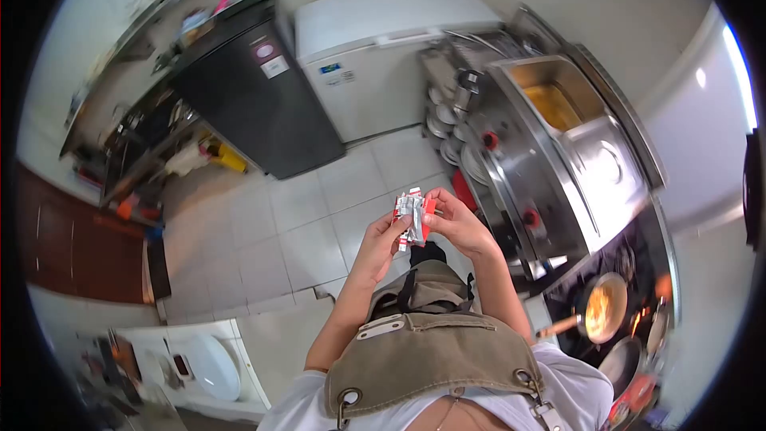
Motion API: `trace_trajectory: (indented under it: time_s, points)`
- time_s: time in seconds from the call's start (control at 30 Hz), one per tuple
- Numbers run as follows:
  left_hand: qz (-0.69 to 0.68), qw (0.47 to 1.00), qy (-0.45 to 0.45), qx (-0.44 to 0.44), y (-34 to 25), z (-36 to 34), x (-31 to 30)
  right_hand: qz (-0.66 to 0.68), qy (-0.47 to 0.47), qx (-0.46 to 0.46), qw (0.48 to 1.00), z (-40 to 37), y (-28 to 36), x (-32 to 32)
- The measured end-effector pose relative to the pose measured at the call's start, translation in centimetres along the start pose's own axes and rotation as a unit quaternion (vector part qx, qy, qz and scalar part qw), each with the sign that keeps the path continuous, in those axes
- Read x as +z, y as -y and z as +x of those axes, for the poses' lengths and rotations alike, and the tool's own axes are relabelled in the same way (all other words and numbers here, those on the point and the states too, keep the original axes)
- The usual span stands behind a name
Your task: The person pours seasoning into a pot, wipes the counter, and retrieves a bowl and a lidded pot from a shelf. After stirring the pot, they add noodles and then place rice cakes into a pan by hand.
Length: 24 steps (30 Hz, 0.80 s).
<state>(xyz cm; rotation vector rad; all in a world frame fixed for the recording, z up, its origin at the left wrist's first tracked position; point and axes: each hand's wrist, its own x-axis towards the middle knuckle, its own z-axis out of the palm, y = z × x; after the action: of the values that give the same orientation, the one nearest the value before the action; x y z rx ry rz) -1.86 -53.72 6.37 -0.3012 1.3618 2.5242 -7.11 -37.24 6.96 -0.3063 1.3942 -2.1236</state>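
Between my two hands, at chest height above the floor, is a small red-and-white packet (414, 227) with silver foil showing on its front. My left hand (379, 247) grips its left side, thumb lying over the foil. On the other side my right hand (459, 227) pinches the red edge between thumb and fingers. The print on the packet is too small to read. A frying pan (604, 311) with yellow-orange food sits over the stove at my right, its wooden handle pointing toward me; neither hand touches it.
A steel fryer unit (542, 160) with an oil-filled well stands to the right, beside stacked plates (443, 124). A second pan (621, 363) is near flames (638, 319). Ahead are a black fridge (255, 96) and white chest freezer (375, 80). A white platter (211, 367) lies at lower left.
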Motion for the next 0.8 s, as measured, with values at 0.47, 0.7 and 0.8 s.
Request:
trace_trajectory:
  time_s: [0.47,0.7,0.8]
  points:
    - [0.025,0.884,-0.405,0.231,-13.2,5.3,-18.1,-0.176,0.282,0.126,0.935,31.5,-4.3,14.6]
    - [-0.066,0.743,-0.592,0.305,-14.8,-0.4,-31.8,-0.211,0.483,0.148,0.837,40.5,-16.5,31.1]
    - [-0.170,0.706,-0.606,0.326,-16.0,-3.6,-38.8,-0.192,0.536,0.159,0.807,43.5,-23.6,38.4]
